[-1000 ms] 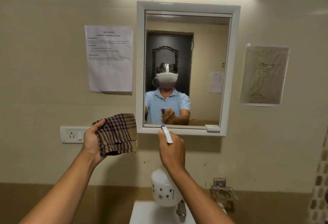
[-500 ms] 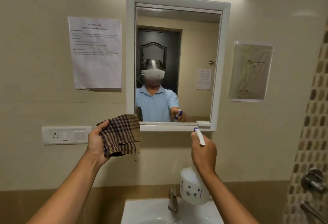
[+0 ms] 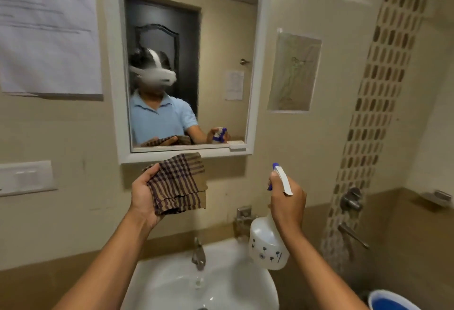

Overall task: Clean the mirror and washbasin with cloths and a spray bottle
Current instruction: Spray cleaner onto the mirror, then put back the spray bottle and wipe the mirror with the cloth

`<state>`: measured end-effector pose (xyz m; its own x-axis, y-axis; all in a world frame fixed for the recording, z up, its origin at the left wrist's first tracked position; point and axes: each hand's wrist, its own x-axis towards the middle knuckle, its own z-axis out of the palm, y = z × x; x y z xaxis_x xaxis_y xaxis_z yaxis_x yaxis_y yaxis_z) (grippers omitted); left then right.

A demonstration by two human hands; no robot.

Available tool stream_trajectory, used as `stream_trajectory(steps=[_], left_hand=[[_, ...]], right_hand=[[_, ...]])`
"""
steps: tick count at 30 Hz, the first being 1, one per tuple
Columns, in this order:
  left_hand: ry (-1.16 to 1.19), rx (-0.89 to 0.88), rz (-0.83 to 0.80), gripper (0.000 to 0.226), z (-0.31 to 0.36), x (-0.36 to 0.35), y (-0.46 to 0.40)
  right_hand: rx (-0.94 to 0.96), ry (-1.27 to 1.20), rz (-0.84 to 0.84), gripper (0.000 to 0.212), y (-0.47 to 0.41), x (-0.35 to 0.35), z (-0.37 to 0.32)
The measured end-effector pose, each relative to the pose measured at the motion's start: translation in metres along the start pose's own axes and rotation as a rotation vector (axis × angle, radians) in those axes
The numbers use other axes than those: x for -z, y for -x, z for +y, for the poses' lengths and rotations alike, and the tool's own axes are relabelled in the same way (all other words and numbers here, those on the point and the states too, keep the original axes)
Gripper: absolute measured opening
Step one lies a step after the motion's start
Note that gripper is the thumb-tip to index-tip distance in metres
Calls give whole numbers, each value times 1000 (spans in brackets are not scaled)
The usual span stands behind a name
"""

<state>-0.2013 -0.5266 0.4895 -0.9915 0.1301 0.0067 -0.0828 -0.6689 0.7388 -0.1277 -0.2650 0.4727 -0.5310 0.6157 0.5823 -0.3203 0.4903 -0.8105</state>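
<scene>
Gripping a folded checked cloth just below the mirror, the left hand was raised beside the right hand, which clasped the spray bottle above the washbasin.

— What is the person wearing?

— In the mirror I see a light blue polo shirt with a collar and short sleeves. On the head is a white headset with a white strap going over dark hair.

— And the arms in front?

— Both forearms are bare. The left hand and the right hand have no gloves, no rings, no watch that I can see.
</scene>
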Motion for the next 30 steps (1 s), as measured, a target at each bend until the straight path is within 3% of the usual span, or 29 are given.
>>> stream_trajectory(steps=[19, 26, 30], left_hand=[[-120, 432, -232, 32, -264, -177, 7], [-127, 576, -316, 44, -352, -237, 21], [-161, 648, -332, 30, -396, -258, 30]], right_hand=[[-32, 245, 225, 28, -27, 211, 114], [-125, 371, 288, 33, -26, 281, 159], [-165, 482, 345, 34, -17, 318, 178]])
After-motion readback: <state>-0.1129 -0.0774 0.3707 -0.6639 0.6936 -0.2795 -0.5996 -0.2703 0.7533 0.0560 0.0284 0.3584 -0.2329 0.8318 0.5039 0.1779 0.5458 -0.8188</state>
